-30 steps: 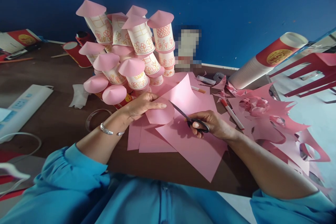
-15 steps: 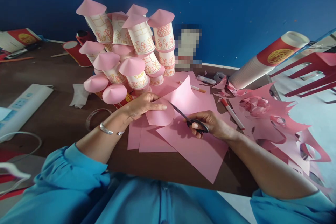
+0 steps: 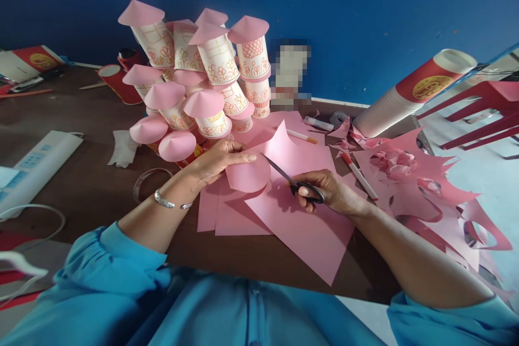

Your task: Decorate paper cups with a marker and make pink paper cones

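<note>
My left hand point(image 3: 226, 161) pinches a sheet of pink paper point(image 3: 249, 174) between thumb and fingers; its lower part has a rounded cut edge. Dark-handled scissors point(image 3: 307, 192) are gripped in my right hand point(image 3: 324, 190), with the fingers through the loops. Their blades point(image 3: 279, 168) point up and left, touching the paper close to my left thumb. A pointed flap of the paper point(image 3: 280, 138) stands up behind the blades. Beneath both hands lie several flat pink sheets point(image 3: 302, 238), overlapping on the dark table.
Decorated paper cups with pink cone tops point(image 3: 219, 65) stand stacked behind my left hand. A tall leaning stack of cups point(image 3: 399, 94) and pink offcuts point(image 3: 430, 189) lie at the right. Markers point(image 3: 360, 175), a tape ring point(image 3: 152, 184) and a power strip point(image 3: 40, 170) are on the table.
The pointed flap of the paper has dropped a little and shifted left. The rounded part has turned slightly; both hands stay almost in place.
</note>
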{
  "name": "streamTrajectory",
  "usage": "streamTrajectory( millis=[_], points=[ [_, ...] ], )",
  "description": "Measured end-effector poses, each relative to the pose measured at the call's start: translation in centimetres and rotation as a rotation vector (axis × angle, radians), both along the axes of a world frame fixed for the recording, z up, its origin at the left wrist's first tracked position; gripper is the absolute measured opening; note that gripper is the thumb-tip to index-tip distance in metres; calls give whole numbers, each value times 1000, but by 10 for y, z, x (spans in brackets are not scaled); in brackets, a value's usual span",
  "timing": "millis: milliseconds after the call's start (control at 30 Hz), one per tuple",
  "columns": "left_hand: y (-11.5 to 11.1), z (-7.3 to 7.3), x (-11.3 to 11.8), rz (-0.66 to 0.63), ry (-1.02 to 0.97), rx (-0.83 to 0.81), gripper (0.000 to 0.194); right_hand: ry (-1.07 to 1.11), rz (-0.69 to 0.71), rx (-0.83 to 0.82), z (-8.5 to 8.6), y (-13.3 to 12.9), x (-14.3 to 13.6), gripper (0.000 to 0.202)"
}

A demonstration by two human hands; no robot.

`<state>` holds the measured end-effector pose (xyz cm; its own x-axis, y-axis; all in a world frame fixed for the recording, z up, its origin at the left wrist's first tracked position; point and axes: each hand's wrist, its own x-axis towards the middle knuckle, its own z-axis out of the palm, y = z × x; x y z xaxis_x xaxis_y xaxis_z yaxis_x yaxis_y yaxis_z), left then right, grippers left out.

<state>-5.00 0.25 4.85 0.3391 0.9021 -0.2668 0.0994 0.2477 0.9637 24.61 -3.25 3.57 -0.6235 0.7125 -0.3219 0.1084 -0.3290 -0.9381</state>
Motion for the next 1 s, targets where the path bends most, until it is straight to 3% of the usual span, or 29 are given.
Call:
streamTrajectory(
  millis=[333, 1000],
  points=[
    [1, 0, -1, -92, 42, 20, 44, -54, 8, 15, -5, 0, -1, 58],
    [1, 7, -1, -111, 79, -62, 41, -62, 27, 12, -7, 0, -1, 63]
  ],
)
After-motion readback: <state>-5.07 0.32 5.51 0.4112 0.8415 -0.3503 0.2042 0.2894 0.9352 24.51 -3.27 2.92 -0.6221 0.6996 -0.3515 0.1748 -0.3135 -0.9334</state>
